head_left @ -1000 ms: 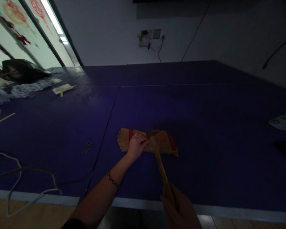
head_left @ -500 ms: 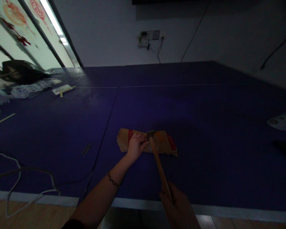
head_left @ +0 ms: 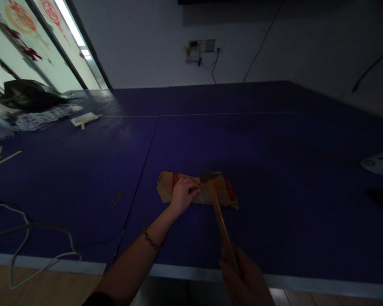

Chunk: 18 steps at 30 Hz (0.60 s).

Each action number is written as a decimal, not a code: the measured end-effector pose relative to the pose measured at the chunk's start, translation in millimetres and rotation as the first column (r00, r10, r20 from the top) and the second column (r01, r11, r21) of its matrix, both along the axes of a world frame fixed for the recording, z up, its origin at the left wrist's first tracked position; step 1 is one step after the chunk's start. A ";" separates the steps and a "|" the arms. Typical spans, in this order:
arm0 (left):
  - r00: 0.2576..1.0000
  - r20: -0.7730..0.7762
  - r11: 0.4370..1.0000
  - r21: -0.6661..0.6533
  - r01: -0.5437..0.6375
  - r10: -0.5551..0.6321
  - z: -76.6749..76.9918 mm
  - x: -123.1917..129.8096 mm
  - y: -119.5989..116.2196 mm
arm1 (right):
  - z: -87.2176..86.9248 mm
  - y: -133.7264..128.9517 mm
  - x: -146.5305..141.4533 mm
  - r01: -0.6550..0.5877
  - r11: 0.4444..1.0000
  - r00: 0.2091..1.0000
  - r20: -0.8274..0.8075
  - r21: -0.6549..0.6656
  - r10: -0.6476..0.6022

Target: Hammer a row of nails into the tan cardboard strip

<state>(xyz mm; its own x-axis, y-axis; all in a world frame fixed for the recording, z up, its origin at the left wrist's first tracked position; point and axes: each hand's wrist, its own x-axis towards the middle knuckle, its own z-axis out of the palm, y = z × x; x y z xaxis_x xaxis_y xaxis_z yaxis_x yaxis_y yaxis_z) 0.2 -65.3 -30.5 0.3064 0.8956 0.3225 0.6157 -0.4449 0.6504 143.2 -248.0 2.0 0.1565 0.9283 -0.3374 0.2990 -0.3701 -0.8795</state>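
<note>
A piece of brown cardboard (head_left: 166, 187) with red bands and a dotted pattern lies on the dark purple table (head_left: 274, 221). Over its middle is my left hand (head_left: 182, 195), the fingers drawn together in a pinch; whatever they hold is too small or hidden to make out. My right hand (head_left: 242, 272) is wrapped round the wooden handle of a hammer (head_left: 222, 225). The hammer's dark head is over the right half of the cardboard, just right of my left fingertips, and looks slightly blurred. Several thin dark nail-like rods (head_left: 116, 199) lie to the left.
Loose cables (head_left: 25, 216) loop over the table's front left edge. At the back left are a black bag (head_left: 28, 94), a pile of pale material (head_left: 44, 117) and a small white pad (head_left: 84, 120). A grey object with round openings (head_left: 381, 162) sits far right.
The hammer's head has shifted right, away from my left fingertips, and my right hand has moved slightly right with it. My left hand and the cardboard stay in place.
</note>
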 end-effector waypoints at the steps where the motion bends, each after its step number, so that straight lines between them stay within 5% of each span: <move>1: 1.000 0.003 1.000 -0.011 0.004 -0.004 0.8 -0.1 0.1 | 0.9 -1.5 1.7 0.010 1.000 0.999 -0.031 0.001 -0.010; 18: 0.997 0.054 0.999 -0.015 -0.050 0.050 1.3 6.9 1.1 | -3.9 -4.9 3.4 0.016 0.997 0.991 -0.128 -0.081 -0.026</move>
<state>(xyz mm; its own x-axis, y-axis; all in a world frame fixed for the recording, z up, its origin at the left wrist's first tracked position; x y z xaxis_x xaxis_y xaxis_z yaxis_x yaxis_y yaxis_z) 7.1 -64.1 -29.2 0.2434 0.9137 0.3253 0.6006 -0.4054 0.6892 146.6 -252.9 -1.9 0.1263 0.8946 -0.4286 0.1764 -0.4454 -0.8778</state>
